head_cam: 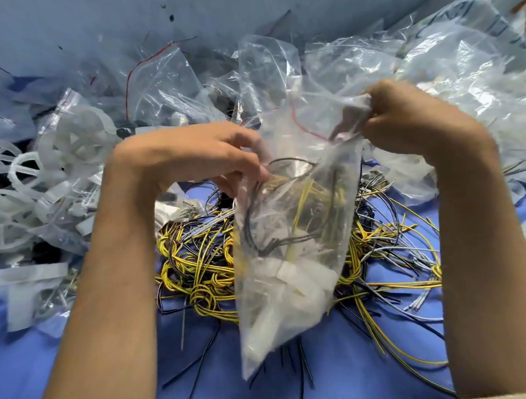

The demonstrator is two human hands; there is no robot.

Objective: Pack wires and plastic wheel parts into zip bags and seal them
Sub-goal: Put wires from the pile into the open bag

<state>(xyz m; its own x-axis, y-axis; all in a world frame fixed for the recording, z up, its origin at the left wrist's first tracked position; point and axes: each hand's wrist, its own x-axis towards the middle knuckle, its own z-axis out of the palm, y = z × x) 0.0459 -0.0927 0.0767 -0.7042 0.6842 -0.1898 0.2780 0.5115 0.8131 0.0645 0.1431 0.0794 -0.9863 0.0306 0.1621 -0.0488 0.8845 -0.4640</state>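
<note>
Left hand [199, 154], right hand [403, 117] pinching filled zip bag [287, 243] above wires [198, 262]

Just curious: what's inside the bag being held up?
Inside the bag: yellow and black wires above, white plastic parts at the bottom. Creases and blur hide how many.

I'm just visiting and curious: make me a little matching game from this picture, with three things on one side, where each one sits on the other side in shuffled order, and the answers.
Things:
1. zip bag
2. white wheel parts
3. yellow wire tangle

Places:
A. piled at the left side
B. lying on the blue cloth, under the bag
C. held up between the left hand and the right hand

Pairs: 1-C, 2-A, 3-B
</note>
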